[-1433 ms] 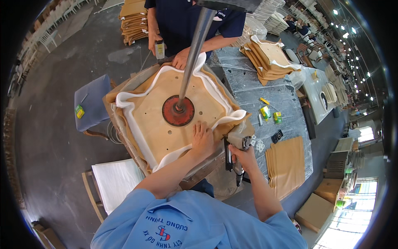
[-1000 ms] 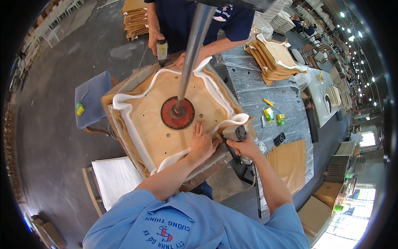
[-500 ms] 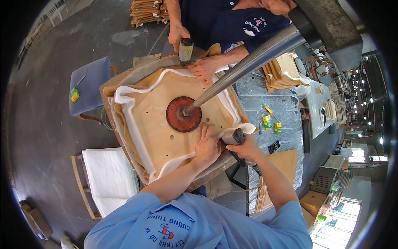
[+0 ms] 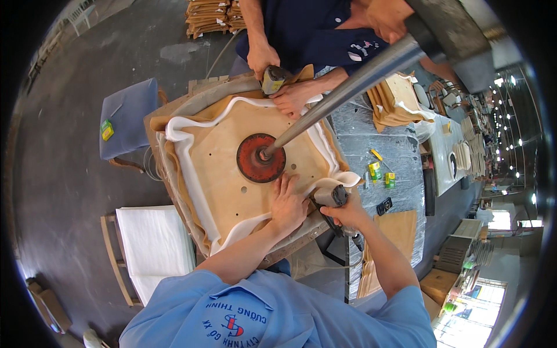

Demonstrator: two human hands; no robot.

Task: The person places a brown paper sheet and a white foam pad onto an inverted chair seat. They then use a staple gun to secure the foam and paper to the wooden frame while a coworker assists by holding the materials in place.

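A plywood seat panel lies underside up, with white padding and tan cover material folded up around its edges. A red round disc on a slanting steel rod rests on its middle. My left hand lies at the panel's near edge, fingers stretched over the wood just below the disc. Beside it, my right hand grips a staple gun, its nose close to the near right edge; the contact point is hidden.
Across the panel, a co-worker's hand holds another staple gun; their other hand presses the far edge. A plastic-covered table on the right bears small boxes. A blue padded seat and white sheets stand left.
My staple gun has tilted and shifted slightly down and right. The co-worker's staple gun has tipped over toward the panel's far edge. My left hand stays nearly in place.
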